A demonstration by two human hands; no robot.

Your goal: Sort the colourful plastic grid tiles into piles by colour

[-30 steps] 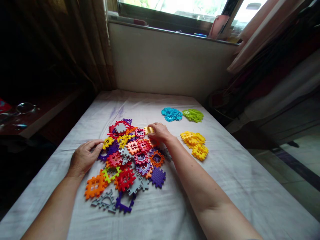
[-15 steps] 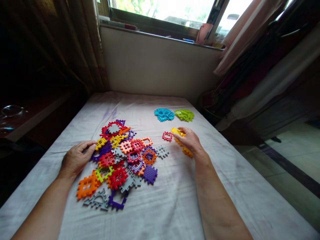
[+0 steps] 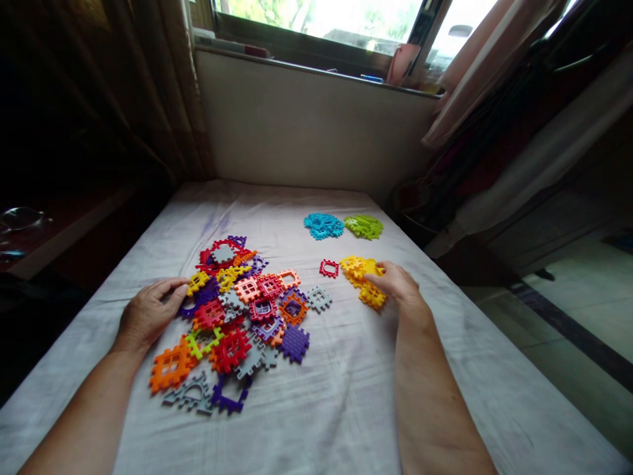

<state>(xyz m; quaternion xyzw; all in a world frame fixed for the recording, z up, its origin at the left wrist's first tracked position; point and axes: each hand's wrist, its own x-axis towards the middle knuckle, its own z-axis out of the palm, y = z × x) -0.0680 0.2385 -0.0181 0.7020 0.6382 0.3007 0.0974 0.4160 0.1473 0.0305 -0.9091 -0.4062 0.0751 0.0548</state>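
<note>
My left hand (image 3: pixel 148 313) rests on the sheet at the left of a mixed heap of interlocking plastic tiles (image 3: pixel 232 353). Thumb and forefinger close on the edge of a yellow window tile (image 3: pixel 198 282). At the right, my right hand (image 3: pixel 399 282) pinches a yellow tile (image 3: pixel 372 267) on top of a small yellow pile (image 3: pixel 352 264). Its lower fingers are partly hidden. Left of that pile a red frame tile (image 3: pixel 329 268) lies alone. A grey window tile (image 3: pixel 319 299) sits at the heap's right edge.
Farther back lie a blue pile (image 3: pixel 323 225) and a green pile (image 3: pixel 364 226), side by side. A pale sheet (image 3: pixel 341 409) covers the surface. Beyond it stand a wall and a window sill (image 3: pixel 316 71). Glasses (image 3: pixel 22 218) rest on a dark shelf at the left.
My right hand has shifted right across the yellow pile, and more of its tiles show. My left hand stays at the yellow window tile.
</note>
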